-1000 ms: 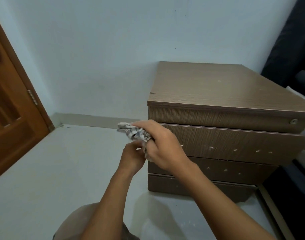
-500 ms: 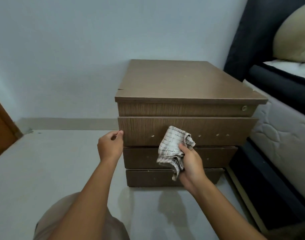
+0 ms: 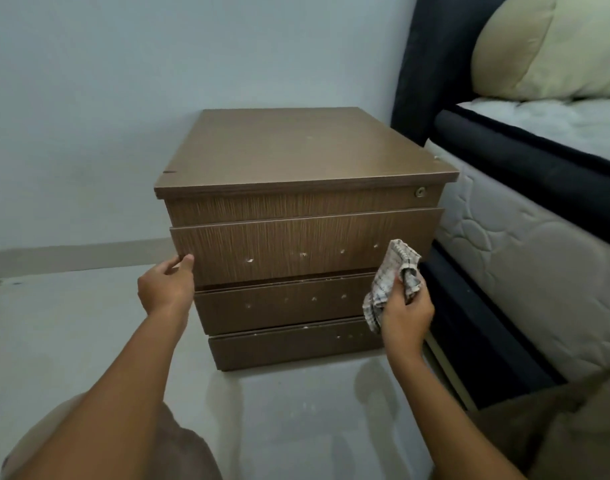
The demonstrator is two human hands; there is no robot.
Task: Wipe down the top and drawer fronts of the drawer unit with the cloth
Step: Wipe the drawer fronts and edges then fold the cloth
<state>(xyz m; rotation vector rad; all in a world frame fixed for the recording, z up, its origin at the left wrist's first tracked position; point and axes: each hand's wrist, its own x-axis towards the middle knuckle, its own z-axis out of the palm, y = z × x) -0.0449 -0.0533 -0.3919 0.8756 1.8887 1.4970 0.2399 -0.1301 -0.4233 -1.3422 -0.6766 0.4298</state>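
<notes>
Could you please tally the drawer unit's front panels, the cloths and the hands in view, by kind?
Front panels: 4
Cloth: 1
Hands: 2, the left hand and the right hand
Total: 7

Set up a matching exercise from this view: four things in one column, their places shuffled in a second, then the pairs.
Column one
1 cloth
2 left hand
3 lock
4 pillow

Column two
A on the mattress
B top right of the front of the drawer unit
C held in the right hand
D gripping the left edge of the upper drawer front

Pairs: 1-C, 2-D, 3-B, 4-A
</notes>
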